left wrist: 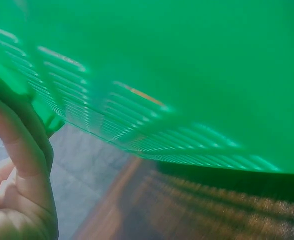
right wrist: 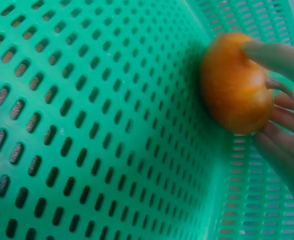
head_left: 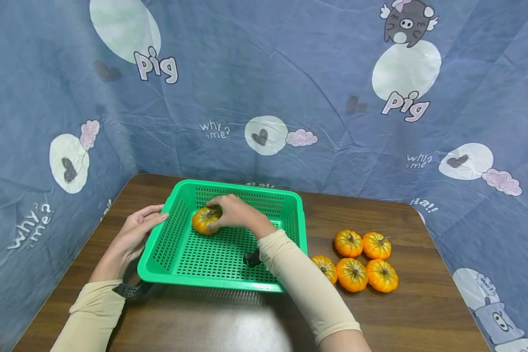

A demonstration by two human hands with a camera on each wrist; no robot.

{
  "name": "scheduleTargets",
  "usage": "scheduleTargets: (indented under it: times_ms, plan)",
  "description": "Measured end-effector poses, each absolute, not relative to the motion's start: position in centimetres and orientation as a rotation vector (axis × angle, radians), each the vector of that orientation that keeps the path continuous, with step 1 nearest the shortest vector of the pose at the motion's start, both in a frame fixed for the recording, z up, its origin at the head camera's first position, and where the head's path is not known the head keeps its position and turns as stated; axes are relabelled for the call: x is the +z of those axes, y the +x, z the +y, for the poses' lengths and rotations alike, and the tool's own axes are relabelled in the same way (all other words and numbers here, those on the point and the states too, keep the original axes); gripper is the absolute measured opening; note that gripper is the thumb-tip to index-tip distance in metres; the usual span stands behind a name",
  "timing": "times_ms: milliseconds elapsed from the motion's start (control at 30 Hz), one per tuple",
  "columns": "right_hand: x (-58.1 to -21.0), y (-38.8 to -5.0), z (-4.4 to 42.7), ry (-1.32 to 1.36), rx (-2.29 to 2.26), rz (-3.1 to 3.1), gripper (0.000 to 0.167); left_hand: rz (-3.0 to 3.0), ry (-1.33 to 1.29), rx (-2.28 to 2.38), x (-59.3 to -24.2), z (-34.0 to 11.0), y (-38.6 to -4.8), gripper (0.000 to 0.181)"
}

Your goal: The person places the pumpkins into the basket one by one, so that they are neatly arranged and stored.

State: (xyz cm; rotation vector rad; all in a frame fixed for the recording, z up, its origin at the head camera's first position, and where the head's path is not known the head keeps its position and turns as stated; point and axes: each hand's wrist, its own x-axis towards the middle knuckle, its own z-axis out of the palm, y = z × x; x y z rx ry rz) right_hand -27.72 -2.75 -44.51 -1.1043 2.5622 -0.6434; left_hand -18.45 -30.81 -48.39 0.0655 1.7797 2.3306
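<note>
A green plastic basket (head_left: 202,279) with slotted walls and floor stands on the table. Inside it, towards the far left corner, my right hand (head_left: 237,213) grips a small orange pumpkin (head_left: 201,223). In the right wrist view, thumb and fingers lie around the stem side of that pumpkin (right wrist: 231,85), which is close to the basket floor; whether it touches cannot be told. My left hand (head_left: 134,232) holds the basket's left rim, fingertips at the edge. The left wrist view shows part of this hand (left wrist: 22,175) beside the outer wall.
Several more small pumpkins (head_left: 352,275) sit grouped on the brown wooden table (head_left: 413,298), right of the basket; my right forearm passes near the leftmost. Blue printed cloth (head_left: 264,88) hangs behind the table and at its sides.
</note>
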Motion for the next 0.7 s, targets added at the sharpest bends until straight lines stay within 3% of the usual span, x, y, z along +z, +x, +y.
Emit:
scheduleTargets:
  times_ms: [700]
  plan:
    - [-39.9, -27.9, 1.1, -1.12, -0.776, 2.532, 0.068, 1.715, 0.093, 2.391, -48.6, -30.6, -18.6, 0.025]
